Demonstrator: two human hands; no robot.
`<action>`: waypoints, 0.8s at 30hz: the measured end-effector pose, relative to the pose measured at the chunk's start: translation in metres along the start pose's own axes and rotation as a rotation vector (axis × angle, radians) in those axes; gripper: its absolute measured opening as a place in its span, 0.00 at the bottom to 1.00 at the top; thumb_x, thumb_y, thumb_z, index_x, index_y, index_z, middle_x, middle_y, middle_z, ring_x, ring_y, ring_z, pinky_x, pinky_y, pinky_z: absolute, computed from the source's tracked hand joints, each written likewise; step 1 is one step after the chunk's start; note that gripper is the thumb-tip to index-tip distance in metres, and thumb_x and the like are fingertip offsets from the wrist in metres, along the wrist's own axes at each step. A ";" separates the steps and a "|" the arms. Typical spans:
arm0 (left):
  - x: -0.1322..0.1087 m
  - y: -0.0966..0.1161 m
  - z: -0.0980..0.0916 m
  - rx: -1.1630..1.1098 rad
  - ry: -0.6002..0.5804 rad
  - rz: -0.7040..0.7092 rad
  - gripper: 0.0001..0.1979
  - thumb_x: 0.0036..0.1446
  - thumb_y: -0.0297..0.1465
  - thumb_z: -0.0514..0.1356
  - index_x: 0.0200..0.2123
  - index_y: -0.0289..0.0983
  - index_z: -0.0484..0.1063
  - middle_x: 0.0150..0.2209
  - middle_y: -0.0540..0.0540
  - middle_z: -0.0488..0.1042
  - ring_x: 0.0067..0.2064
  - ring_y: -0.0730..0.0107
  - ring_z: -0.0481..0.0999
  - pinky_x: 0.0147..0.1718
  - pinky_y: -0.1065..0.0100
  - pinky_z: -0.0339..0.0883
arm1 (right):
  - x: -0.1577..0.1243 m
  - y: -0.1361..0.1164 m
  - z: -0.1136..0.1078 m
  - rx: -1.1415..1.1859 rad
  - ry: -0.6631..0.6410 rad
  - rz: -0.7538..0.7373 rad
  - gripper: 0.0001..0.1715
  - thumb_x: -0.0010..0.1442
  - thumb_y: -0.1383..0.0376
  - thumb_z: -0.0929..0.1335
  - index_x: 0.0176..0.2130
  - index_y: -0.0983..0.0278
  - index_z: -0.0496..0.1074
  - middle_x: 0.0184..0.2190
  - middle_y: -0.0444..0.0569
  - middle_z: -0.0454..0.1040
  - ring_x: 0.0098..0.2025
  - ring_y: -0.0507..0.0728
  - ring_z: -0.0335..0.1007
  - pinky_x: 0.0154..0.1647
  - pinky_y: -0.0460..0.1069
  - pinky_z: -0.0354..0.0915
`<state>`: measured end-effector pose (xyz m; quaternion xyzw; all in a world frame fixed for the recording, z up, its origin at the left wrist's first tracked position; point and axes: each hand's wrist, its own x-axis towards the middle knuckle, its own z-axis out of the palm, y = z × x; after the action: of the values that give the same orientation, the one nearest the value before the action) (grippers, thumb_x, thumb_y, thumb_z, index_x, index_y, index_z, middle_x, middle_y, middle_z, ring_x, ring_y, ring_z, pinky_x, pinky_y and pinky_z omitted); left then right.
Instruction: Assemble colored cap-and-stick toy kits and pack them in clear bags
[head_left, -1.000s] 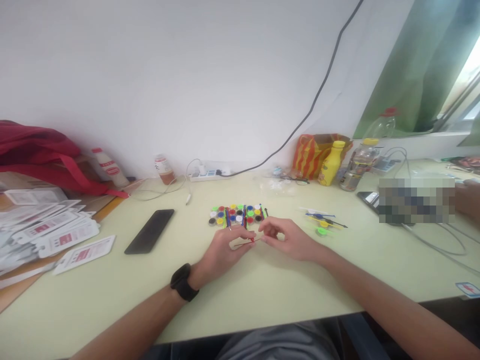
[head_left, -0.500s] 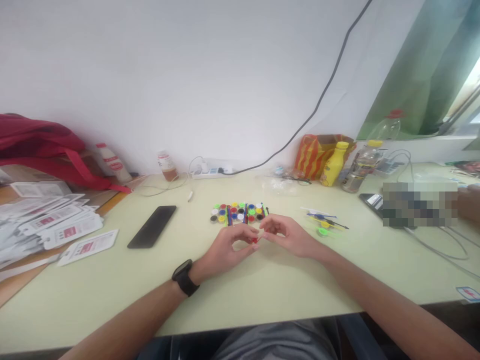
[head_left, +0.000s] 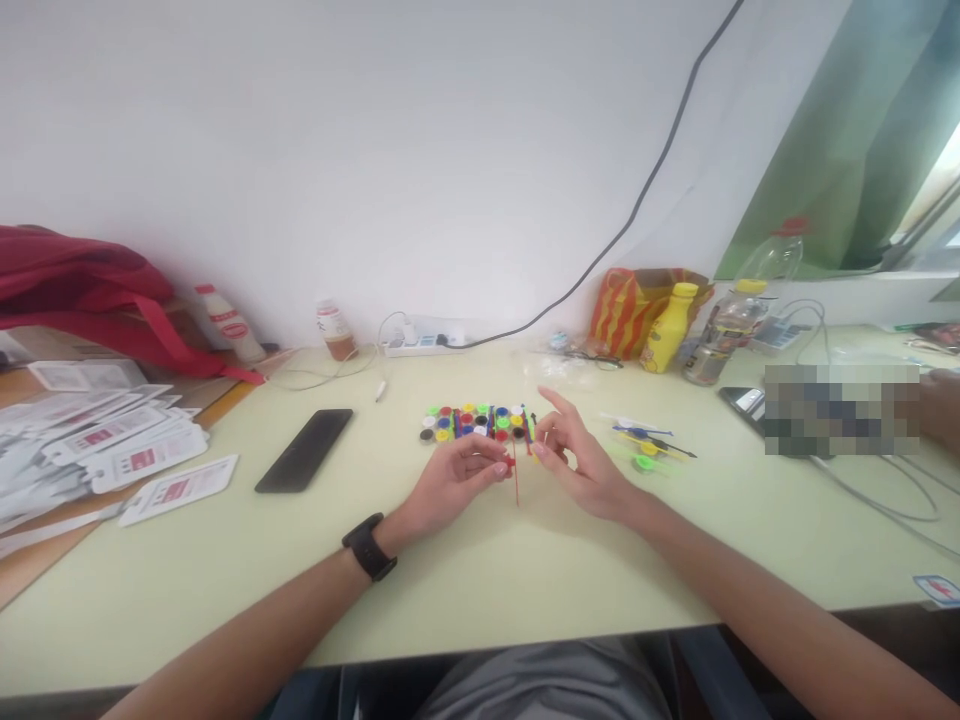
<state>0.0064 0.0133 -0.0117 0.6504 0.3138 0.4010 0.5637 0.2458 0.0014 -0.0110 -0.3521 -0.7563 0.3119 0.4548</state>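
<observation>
My left hand (head_left: 466, 474), a black watch on its wrist, pinches a small red plastic spinner piece (head_left: 511, 465). A thin red pointer (head_left: 517, 488) stands out across its end, pointing towards me. My right hand (head_left: 576, 462) is just to the right, apart from the red piece, its index finger raised and its fingers spread. Beyond my left hand lie rows of small round plastic discs (head_left: 445, 422) in several colours, with coloured arrow pointers between them. To the right of my right hand rest several pointers and discs, among them a green spinner (head_left: 646, 464).
A black phone (head_left: 304, 451) lies at left, near white badge cards (head_left: 180, 490). Along the wall stand a milk-tea bottle (head_left: 337, 332), a power strip (head_left: 424, 345), a striped bag (head_left: 619, 310) and a yellow bottle (head_left: 670, 330). Another person's hand (head_left: 941, 400) shows at the right edge.
My right hand has moved away from the red piece, its fingers opening. The thin red pointer now shows plainly at the piece in my left hand, which has barely moved.
</observation>
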 end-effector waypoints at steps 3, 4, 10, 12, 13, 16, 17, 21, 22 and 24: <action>0.000 0.002 0.001 -0.022 0.003 0.001 0.13 0.60 0.36 0.71 0.43 0.34 0.76 0.41 0.44 0.80 0.44 0.63 0.82 0.48 0.62 0.78 | -0.001 0.001 0.000 -0.001 -0.058 0.054 0.21 0.73 0.53 0.63 0.60 0.59 0.64 0.43 0.49 0.69 0.30 0.51 0.62 0.34 0.49 0.64; -0.001 0.003 0.001 -0.025 0.004 0.003 0.13 0.60 0.36 0.71 0.43 0.34 0.76 0.41 0.44 0.80 0.44 0.63 0.82 0.48 0.62 0.78 | -0.001 0.001 0.000 0.007 -0.114 0.091 0.18 0.73 0.51 0.62 0.48 0.62 0.70 0.38 0.47 0.69 0.28 0.51 0.61 0.32 0.49 0.62; -0.001 0.002 0.000 -0.004 0.005 0.010 0.12 0.63 0.35 0.69 0.43 0.34 0.75 0.42 0.42 0.81 0.45 0.62 0.83 0.48 0.62 0.78 | 0.005 0.000 -0.007 0.124 -0.232 0.162 0.36 0.74 0.46 0.59 0.20 0.63 0.56 0.20 0.42 0.55 0.24 0.51 0.51 0.28 0.49 0.53; -0.001 0.002 0.000 0.002 0.004 0.011 0.12 0.62 0.35 0.69 0.43 0.35 0.75 0.43 0.42 0.80 0.46 0.62 0.83 0.49 0.61 0.78 | 0.006 0.001 -0.006 0.099 -0.199 0.143 0.31 0.72 0.48 0.62 0.24 0.63 0.59 0.23 0.41 0.57 0.26 0.51 0.53 0.30 0.48 0.53; -0.001 0.001 0.000 0.006 0.004 0.012 0.12 0.62 0.35 0.69 0.43 0.35 0.75 0.43 0.42 0.80 0.46 0.61 0.83 0.50 0.60 0.77 | 0.006 0.001 -0.005 0.086 -0.194 0.145 0.29 0.71 0.49 0.64 0.25 0.63 0.61 0.24 0.41 0.58 0.27 0.51 0.54 0.30 0.48 0.53; -0.001 0.000 -0.001 0.038 0.001 0.021 0.12 0.62 0.35 0.70 0.43 0.35 0.75 0.43 0.42 0.80 0.46 0.61 0.82 0.51 0.60 0.77 | 0.006 0.003 -0.003 0.059 -0.188 0.155 0.24 0.70 0.51 0.66 0.29 0.63 0.64 0.26 0.41 0.60 0.29 0.51 0.55 0.31 0.47 0.54; -0.001 0.000 -0.001 0.053 0.004 0.025 0.11 0.61 0.36 0.70 0.42 0.35 0.75 0.43 0.42 0.80 0.47 0.62 0.82 0.51 0.60 0.77 | 0.006 0.004 -0.002 0.051 -0.188 0.156 0.23 0.70 0.51 0.66 0.29 0.64 0.65 0.26 0.42 0.61 0.29 0.51 0.56 0.31 0.47 0.55; -0.001 0.000 -0.001 0.084 0.010 0.029 0.12 0.61 0.36 0.70 0.43 0.36 0.76 0.44 0.42 0.80 0.47 0.62 0.81 0.52 0.60 0.76 | 0.006 0.003 -0.004 0.001 -0.164 0.157 0.23 0.71 0.52 0.65 0.29 0.64 0.66 0.26 0.42 0.62 0.30 0.52 0.57 0.31 0.47 0.55; -0.001 0.001 -0.001 0.085 0.007 0.024 0.12 0.61 0.36 0.70 0.43 0.36 0.76 0.44 0.42 0.81 0.47 0.62 0.81 0.52 0.60 0.76 | 0.007 0.003 -0.005 -0.012 -0.155 0.156 0.23 0.71 0.52 0.65 0.29 0.64 0.65 0.26 0.42 0.62 0.30 0.52 0.57 0.31 0.48 0.55; -0.001 0.001 -0.001 0.083 -0.002 0.017 0.13 0.60 0.36 0.70 0.42 0.35 0.76 0.44 0.41 0.81 0.46 0.61 0.82 0.51 0.59 0.76 | 0.007 0.002 -0.007 -0.030 -0.139 0.155 0.24 0.71 0.51 0.64 0.28 0.64 0.65 0.25 0.42 0.62 0.29 0.52 0.57 0.31 0.48 0.54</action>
<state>0.0051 0.0126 -0.0105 0.6763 0.3240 0.3917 0.5330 0.2508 0.0098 -0.0065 -0.3939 -0.7612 0.3584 0.3701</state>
